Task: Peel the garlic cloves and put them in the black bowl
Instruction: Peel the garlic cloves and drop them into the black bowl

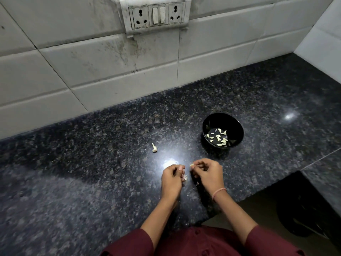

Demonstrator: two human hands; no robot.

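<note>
1. Two hands are held close together, just apart, over the near part of the counter (92,163).
2. The clove (192,165) is pinched between the thumb and forefinger of the right hand (208,174). The other fingers of that hand are curled tightly under.
3. Only the clove's pale tip can be seen, and it points left towards the left hand (172,179). Its long axis appears to run left to right, but the rest is hidden by the fingertips.
4. The left hand's fingers are curled inward. A pale scrap (185,177) shows at its fingertips. Whether the scrap is gripped or lies on the counter cannot be told.
5. The bowl (238,126) stands upright farther off and to the right, well apart from both hands.
6. Peeled cloves (218,137) are heaped loosely in its bottom, curved and pointing in mixed directions. Pale glints on the inner wall are hard to separate from them.
7. A stem (154,147) lies alone on the counter, left of the bowl and beyond the left hand. Its thin end points to the far side.
8. Small crumbs (197,183) lie beside the heel of the right hand, too small to identify.
9. A bracelet (218,193) is worn on the right wrist.
10. Both sleeves (267,241) are cut off by the near edge.
11. A socket plate (156,14) on the tiled wall is cut off at the top.
</note>
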